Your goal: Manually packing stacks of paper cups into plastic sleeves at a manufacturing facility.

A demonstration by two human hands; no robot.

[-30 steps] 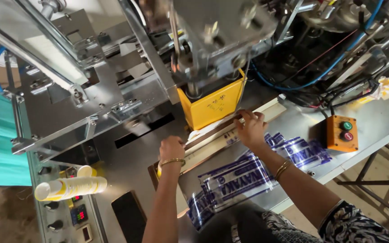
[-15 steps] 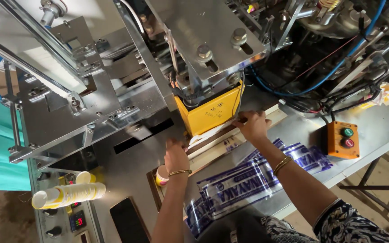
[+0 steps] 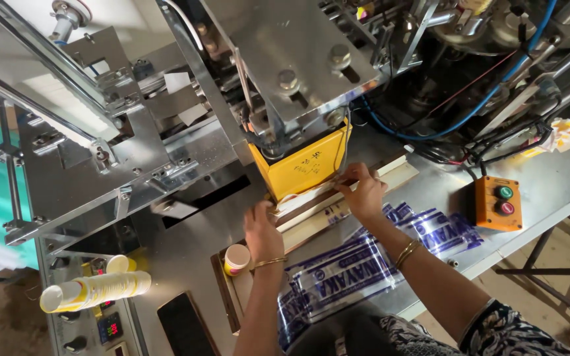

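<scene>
A long pale strip lies slantwise on the metal machine bed, just below a yellow block that hangs from the steel head. My left hand grips the strip's near left end, fingertips right under the yellow block. My right hand pinches the strip further right, beside the block's lower corner. A clear plastic film with blue print lies spread under my right forearm. A small paper cup stands just left of my left wrist.
A lying stack of paper cups rests at the lower left above a control panel. An orange box with a green and a red button sits at the right. Blue hoses and cables crowd the back right.
Both hands stay on the pale strip and have shifted slightly with it under the yellow block. The view has tilted a little.
</scene>
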